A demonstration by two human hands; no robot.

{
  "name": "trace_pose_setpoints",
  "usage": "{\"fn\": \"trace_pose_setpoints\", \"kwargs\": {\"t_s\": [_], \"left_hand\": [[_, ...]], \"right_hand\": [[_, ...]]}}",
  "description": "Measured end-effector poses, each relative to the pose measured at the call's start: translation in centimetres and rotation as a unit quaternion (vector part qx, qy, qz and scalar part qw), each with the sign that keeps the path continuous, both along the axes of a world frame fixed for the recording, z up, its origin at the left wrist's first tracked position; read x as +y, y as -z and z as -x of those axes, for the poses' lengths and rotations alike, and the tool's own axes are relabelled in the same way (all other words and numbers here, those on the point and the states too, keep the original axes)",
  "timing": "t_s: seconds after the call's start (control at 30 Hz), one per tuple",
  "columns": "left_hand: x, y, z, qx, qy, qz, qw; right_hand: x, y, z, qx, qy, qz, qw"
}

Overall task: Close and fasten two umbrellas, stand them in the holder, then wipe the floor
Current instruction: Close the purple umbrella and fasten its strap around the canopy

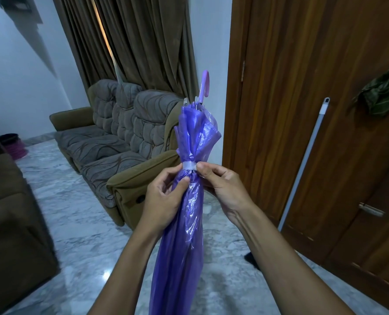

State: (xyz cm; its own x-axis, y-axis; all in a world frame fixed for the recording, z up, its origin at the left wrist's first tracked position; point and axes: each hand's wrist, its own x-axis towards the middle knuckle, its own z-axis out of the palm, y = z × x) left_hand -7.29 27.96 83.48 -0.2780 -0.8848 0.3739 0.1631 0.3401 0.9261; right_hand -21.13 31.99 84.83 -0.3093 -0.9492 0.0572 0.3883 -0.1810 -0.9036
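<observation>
A purple plastic umbrella [184,235] is folded and held upright in front of me, its curved lilac handle [205,85] pointing up. A pale strap [189,166] wraps round the gathered canopy. My left hand [164,196] grips the canopy just below the strap, thumb pressed on the folds. My right hand [223,187] pinches the strap's right end with thumb and fingers. The umbrella's lower tip runs out of view at the bottom. No second umbrella and no holder show.
A brown and grey sofa [120,142] stands along the curtained wall, an armchair [11,212] at the left. A mop handle [302,162] leans on the wooden door [291,87] at the right. Grey marble floor [79,235] lies below. A pink-lined basket [12,144] sits far left.
</observation>
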Motion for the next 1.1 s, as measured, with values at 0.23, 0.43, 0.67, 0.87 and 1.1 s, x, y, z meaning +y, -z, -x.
{"fn": "trace_pose_setpoints", "kwargs": {"t_s": [0.23,0.43,0.67,0.87,1.1], "left_hand": [[-0.2,0.1,-0.2,-0.013,0.012,0.006,1.0],[0.0,0.1,0.0,-0.016,0.022,0.016,0.999],[0.1,0.2,0.1,-0.014,0.031,0.016,0.999],[0.5,0.4,0.5,-0.006,0.04,0.013,0.999],[0.3,0.2,0.4,0.019,0.072,-0.044,0.996]], "right_hand": [[0.0,0.1,0.3,0.013,0.008,-0.008,1.0],[0.1,0.6,0.1,0.008,-0.044,0.0,0.999],[-0.4,1.3,0.1,0.01,-0.04,0.009,0.999],[-0.7,2.1,-0.6,-0.03,-0.006,0.024,0.999],[-0.3,1.3,-0.3,-0.025,-0.012,0.007,1.0]]}}
